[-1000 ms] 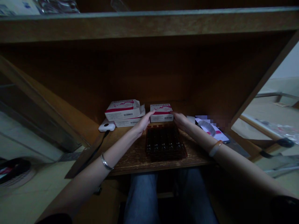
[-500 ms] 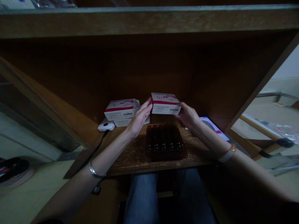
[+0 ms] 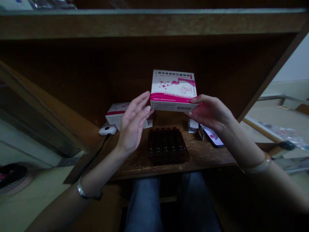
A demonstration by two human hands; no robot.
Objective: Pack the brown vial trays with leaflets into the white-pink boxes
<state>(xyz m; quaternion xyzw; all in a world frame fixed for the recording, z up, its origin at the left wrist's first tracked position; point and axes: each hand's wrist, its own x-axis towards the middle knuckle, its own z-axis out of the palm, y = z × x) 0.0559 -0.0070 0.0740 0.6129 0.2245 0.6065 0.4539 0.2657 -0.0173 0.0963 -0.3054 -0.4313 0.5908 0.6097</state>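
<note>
A white and magenta medicine box (image 3: 173, 88) is held up above the desk, its printed top tilted toward me. My right hand (image 3: 212, 111) grips its right front corner, thumb on top and fingers underneath. At the box's left side is my left hand (image 3: 135, 122), fingers extended and fingertips at the edge; whether they press on it I cannot tell. Below, a stack of dark brown trays with ampoule-like vials (image 3: 167, 145) lies on the desk. Behind my left hand, another box of the same print (image 3: 116, 114) is partly hidden.
A small white device (image 3: 107, 129) with a black cable stands at the left. On the right are folded white paper pieces (image 3: 193, 125) and a lit phone (image 3: 213, 137). A shelf edge (image 3: 154, 25) crosses above, and the wooden desk's front edge (image 3: 135, 174) lies over my knees.
The medicine box has come up and closer to me, carried by my right hand, showing more of its top. My left hand has risen alongside it. White paper pieces now show at the right.
</note>
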